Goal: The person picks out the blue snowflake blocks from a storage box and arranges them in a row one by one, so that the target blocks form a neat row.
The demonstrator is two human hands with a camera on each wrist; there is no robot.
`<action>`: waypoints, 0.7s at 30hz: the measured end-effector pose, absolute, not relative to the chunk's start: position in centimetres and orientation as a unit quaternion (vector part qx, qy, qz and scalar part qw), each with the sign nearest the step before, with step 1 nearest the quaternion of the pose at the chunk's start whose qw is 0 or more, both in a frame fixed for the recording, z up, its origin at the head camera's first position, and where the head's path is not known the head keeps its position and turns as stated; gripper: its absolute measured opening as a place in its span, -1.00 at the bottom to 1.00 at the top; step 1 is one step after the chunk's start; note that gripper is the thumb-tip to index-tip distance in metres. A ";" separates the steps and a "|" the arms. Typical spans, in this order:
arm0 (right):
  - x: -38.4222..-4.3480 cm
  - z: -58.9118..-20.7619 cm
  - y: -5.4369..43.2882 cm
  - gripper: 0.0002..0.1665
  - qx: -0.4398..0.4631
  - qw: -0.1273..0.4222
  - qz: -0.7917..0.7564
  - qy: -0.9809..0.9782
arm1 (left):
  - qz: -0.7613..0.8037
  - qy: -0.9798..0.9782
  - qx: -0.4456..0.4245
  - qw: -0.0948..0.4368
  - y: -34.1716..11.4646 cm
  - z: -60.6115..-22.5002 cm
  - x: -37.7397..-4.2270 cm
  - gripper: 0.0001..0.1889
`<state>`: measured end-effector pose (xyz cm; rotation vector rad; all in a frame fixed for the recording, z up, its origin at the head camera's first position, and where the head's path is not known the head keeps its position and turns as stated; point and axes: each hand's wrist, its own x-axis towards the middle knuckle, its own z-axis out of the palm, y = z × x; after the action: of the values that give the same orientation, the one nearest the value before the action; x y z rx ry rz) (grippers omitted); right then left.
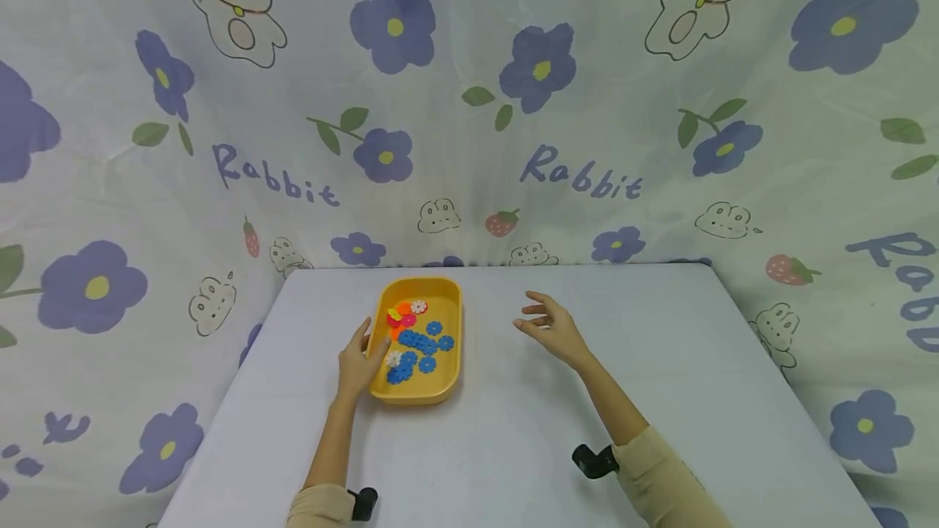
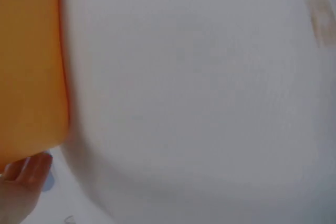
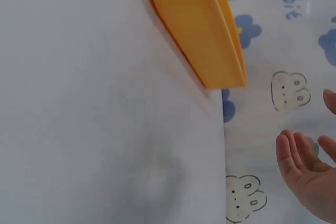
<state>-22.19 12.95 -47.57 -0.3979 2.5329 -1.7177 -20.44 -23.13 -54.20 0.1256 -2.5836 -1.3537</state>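
A yellow plastic tray [image 1: 453,373] sits on the white table, left of the middle. Inside it lie several blue flower-shaped discs [image 1: 418,341], with red, orange, pink and white ones [image 1: 408,319] toward the far end. My left hand [image 1: 359,365] grips the tray's left wall, thumb over the rim and fingers along the outside. In the left wrist view, the fingers [image 2: 37,171] show beside the tray's wall [image 2: 31,66]. Off to the tray's right, my right hand [image 1: 553,331] hovers over the table, fingers loosely bent and apart from the thumb, holding nothing.
The white tabletop [image 1: 513,446] reaches back to a hanging cloth [image 1: 469,104] printed with rabbits and flowers. Cloth also hangs along both sides. A black wrist mount [image 1: 594,461] sits at the right sleeve, another mount [image 1: 363,503] at the left.
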 end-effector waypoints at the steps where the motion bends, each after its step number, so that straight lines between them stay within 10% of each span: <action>1: -22.3 -47.8 12.4 -0.24 -0.133 0.030 -0.559 0.818 | -0.472 -0.873 0.043 0.114 -23.1 -54.5 -20.4 -0.36; 21: -23.1 -49.0 0.7 -0.53 -0.191 0.143 -0.601 0.763 | -0.581 -0.808 0.085 0.049 -24.3 -54.8 -20.0 -0.51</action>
<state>-23.12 0.72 -48.98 -0.5500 2.2005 -1.7320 -19.98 -24.27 -54.75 0.2605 -2.4616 -1.7706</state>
